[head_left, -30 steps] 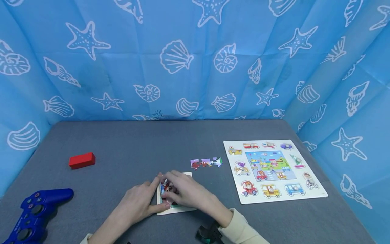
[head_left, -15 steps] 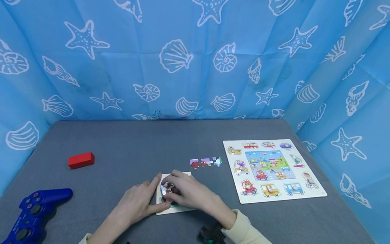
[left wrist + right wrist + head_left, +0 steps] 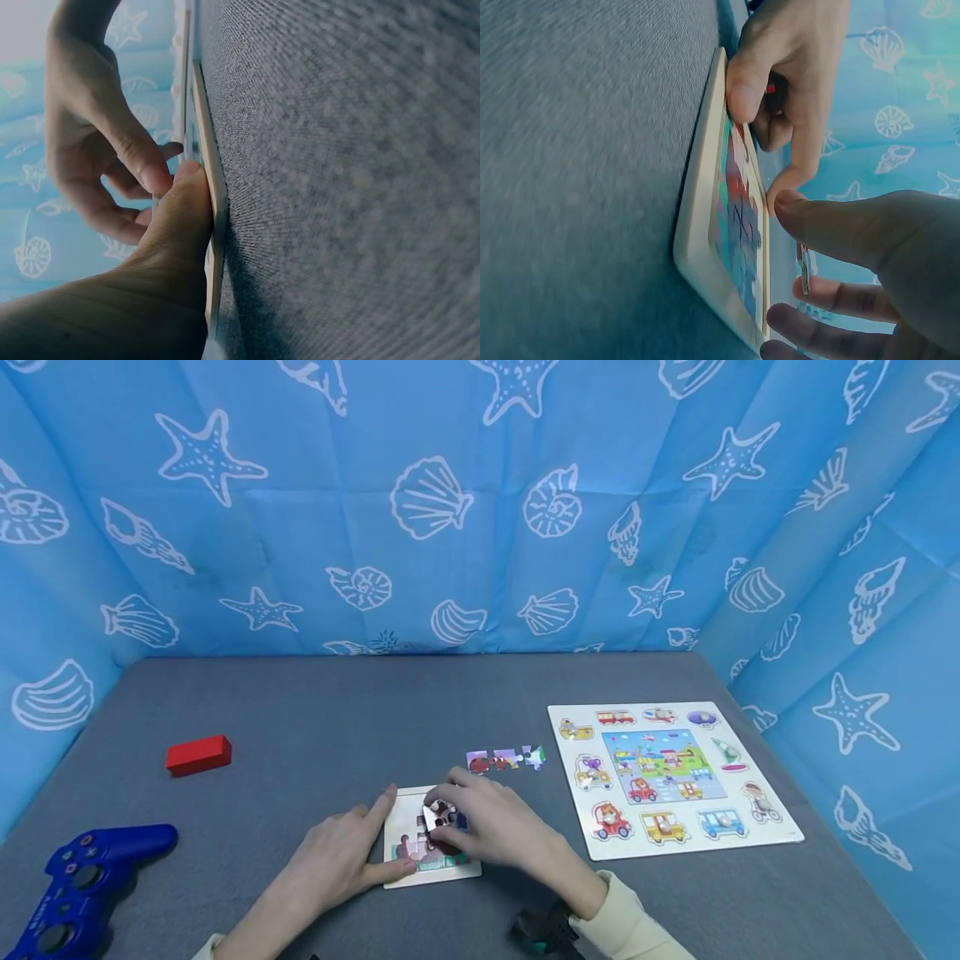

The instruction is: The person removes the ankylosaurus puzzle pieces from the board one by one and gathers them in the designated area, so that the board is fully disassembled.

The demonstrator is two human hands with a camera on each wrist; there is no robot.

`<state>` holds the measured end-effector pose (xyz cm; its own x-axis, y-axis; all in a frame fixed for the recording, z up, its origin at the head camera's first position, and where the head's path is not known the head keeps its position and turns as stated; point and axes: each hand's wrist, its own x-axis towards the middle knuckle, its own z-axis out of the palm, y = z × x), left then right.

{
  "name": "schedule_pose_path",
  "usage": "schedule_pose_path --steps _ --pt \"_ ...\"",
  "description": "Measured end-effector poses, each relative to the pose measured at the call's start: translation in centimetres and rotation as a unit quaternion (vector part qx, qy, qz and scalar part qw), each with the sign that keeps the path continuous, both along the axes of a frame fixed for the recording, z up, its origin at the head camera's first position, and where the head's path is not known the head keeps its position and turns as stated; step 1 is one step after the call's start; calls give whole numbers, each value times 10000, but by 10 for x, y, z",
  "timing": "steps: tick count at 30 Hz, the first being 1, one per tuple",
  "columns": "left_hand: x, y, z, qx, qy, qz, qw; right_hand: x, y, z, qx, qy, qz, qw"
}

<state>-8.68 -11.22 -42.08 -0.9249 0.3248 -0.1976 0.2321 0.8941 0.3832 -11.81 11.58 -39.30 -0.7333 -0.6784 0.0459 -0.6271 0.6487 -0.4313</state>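
A small jigsaw puzzle board (image 3: pixel 411 800) with a pale wooden frame lies flat on the table, partly filled with picture pieces. My left hand (image 3: pixel 341 852) rests at its left side, thumb pressing the front corner and index finger stretched toward the far left corner. Over the board's right half, my right hand (image 3: pixel 491 822) pinches a puzzle piece (image 3: pixel 442 815) between thumb and fingers. The right wrist view shows this piece (image 3: pixel 804 268) edge-on, raised above the board. Part of the board is hidden under the right hand.
Several loose puzzle pieces (image 3: pixel 504 759) lie beyond the board. A larger vehicle peg puzzle (image 3: pixel 592 852) is at the right. To the left are a red block (image 3: pixel 198 756) and a blue game controller (image 3: pixel 97 868). A blue seashell curtain (image 3: pixel 337 510) borders the table.
My right hand has moved to the right across the board with the puzzle piece, baring more of the board's left part. The left hand has stayed in place.
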Motion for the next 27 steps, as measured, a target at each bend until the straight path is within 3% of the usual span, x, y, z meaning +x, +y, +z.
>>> schedule_pose_path --steps 16,27 --pt "-1 1 1 -58 -177 83 9998 -8 25 -1 248 387 -690 9966" --pt "0 2 0 -87 -59 87 9999 -13 39 -5 474 336 -1203 9910"
